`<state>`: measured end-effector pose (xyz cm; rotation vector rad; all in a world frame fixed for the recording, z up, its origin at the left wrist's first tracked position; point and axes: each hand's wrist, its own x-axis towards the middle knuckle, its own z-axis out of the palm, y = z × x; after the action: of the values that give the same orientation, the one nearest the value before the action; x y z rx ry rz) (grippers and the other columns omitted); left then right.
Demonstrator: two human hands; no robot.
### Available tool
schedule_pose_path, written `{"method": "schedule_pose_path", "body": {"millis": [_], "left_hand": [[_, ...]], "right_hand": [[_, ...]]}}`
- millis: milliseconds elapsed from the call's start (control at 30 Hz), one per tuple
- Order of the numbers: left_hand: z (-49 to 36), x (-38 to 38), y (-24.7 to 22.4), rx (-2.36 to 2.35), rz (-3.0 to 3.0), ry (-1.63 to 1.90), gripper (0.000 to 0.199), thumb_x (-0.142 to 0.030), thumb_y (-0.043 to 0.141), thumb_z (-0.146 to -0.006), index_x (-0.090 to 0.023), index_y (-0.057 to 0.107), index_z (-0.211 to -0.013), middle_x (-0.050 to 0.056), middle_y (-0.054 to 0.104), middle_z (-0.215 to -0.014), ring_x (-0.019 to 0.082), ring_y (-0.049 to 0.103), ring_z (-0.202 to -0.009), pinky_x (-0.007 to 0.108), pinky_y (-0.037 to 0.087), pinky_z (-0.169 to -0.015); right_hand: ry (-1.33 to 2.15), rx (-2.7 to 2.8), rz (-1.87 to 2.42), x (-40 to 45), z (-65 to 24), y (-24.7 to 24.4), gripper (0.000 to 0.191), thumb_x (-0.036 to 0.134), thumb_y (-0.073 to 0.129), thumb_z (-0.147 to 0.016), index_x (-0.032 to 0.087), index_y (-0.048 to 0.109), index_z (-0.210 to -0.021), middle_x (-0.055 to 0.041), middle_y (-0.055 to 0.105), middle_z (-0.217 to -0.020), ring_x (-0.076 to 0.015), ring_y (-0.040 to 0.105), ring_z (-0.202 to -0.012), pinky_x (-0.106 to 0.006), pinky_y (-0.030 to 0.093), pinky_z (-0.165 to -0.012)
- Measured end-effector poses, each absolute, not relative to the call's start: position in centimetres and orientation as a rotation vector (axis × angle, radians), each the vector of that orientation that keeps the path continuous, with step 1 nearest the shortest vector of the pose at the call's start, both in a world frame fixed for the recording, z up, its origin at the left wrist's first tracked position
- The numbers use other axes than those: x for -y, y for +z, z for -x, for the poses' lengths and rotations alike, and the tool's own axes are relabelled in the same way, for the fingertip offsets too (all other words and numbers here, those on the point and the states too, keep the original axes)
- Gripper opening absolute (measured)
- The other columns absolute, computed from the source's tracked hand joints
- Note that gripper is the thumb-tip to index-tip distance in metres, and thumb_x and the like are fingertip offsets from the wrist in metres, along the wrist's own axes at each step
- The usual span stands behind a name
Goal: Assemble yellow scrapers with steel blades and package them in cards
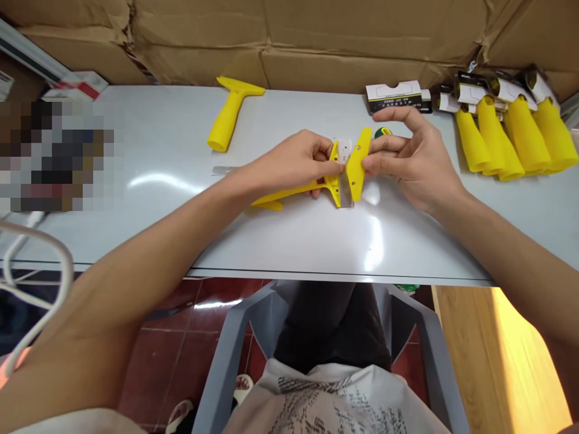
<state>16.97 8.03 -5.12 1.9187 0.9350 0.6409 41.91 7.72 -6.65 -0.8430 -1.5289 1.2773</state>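
Left grip point(303, 160) is pinched on the yellow tool point(333, 181), thumb on top and fingers wrapped round its head. I have the right grip point(414, 157) pinched on a flat yellow plate point(359, 166) with little holes, just right of the yellow tool. A shiny flat blade point(346, 196) sits at the head of the yellow tool, on the side facing the plate. I cannot tell if the plate touches the blade.

Both grips are above the white table point(149, 223). To the left of the yellow tool, I see a thin metal strip point(224, 171) on the table, partly hidden by the left arm. Behind the yellow tool and to its left lies a yellow handle point(226, 117). Behind it and to its right is a black and white box point(395, 96), and a small green and yellow round thing point(382, 132) peeks out by the right grip. Far to the right of the yellow tool, I see a row of yellow handles in packs point(520, 132).
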Motion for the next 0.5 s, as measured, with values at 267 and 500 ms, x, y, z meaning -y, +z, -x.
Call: {"method": "schedule_pose_path", "body": {"millis": [267,500], "left_hand": [[-17.7,-6.8,-3.2,-1.118,-1.803,0.500,0.011,-0.029,0.077,-0.094,-0.019,0.075,-0.090,0.006,0.073,-0.082,0.017,0.067,-0.062,0.032,0.056,-0.060],[-17.7,-6.1,-2.2,-1.099,-1.807,0.440,0.020,-0.027,0.076,-0.084,-0.019,0.074,-0.102,0.006,0.077,-0.098,0.016,0.068,-0.071,0.030,0.054,-0.065]], "right_hand": [[1.341,1.472,0.959,-6.6,-41.1,-6.8,0.033,0.018,0.100,-0.070,0.020,0.079,-0.095,-0.0035,0.080,-0.089,-0.0204,0.078,-0.077,-0.038,0.073,-0.074],[1.389,1.423,1.021,-5.8,-40.3,-6.1,0.037,0.020,0.103,-0.067,0.020,0.075,-0.091,-0.0018,0.078,-0.087,-0.0186,0.077,-0.077,-0.033,0.072,-0.071]]}}
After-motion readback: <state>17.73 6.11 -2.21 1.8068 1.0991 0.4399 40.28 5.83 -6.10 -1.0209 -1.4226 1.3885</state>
